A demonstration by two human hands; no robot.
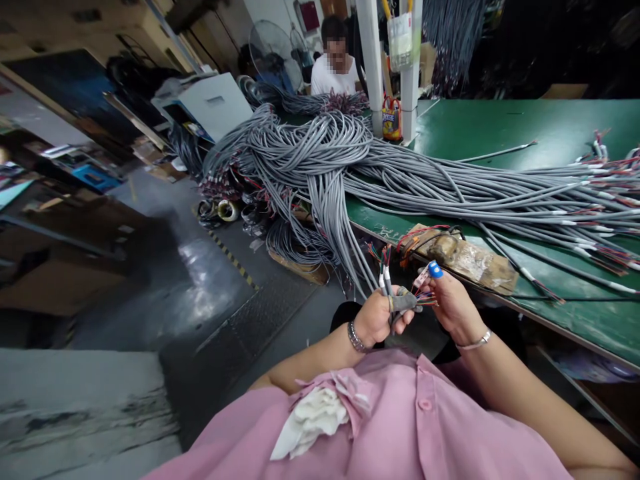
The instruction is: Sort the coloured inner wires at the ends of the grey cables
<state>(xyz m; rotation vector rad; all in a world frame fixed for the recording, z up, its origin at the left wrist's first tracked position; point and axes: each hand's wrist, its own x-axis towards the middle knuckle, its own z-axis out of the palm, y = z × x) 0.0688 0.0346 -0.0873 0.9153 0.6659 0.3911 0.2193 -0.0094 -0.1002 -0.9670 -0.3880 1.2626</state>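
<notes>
My left hand is closed around the ends of several grey cables in front of my chest. Grey covering wraps its thumb. White-banded cable ends with thin coloured wires stick up above this hand, and more coloured wires fan out toward my other hand. My right hand, with a blue cover on the thumb tip, pinches a small pale pink connector just above those wires. Whether any wire sits in the connector is too small to tell.
A large heap of grey cables lies across the green table. A tape-wrapped block sits at the near edge. Behind the heap is a person in white, near a white post and a fan.
</notes>
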